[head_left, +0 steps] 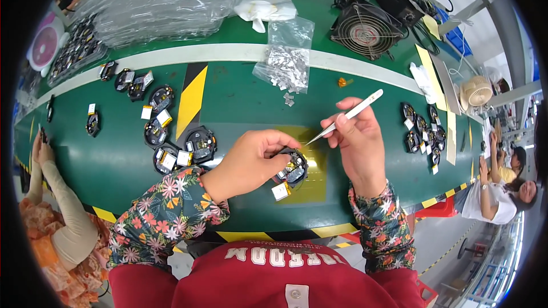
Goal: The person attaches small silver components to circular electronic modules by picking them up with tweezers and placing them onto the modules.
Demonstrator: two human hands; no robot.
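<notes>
My left hand (246, 161) is closed on the edge of a round black device housing (295, 170), thumb and index finger at its rim. Inside the open housing a circuit board shows. A small white-and-yellow battery (281, 191) lies against the housing's near side. White-handled tweezers (358, 107) are pinched in my right hand (364, 145). Their fine metal tips point down and left, close to the left fingertips above the housing's far edge. Whether the tips grip anything is too small to tell. Under the housing is a yellowish transparent sheet (315, 185).
Similar open housings (201, 144) with batteries lie to the left, and another cluster (421, 131) to the right. A plastic bag (288, 63) spills small pale pieces beyond my hands. A fan (365, 29) and stacked clear trays (162, 8) stand farther back. Other people sit at both sides.
</notes>
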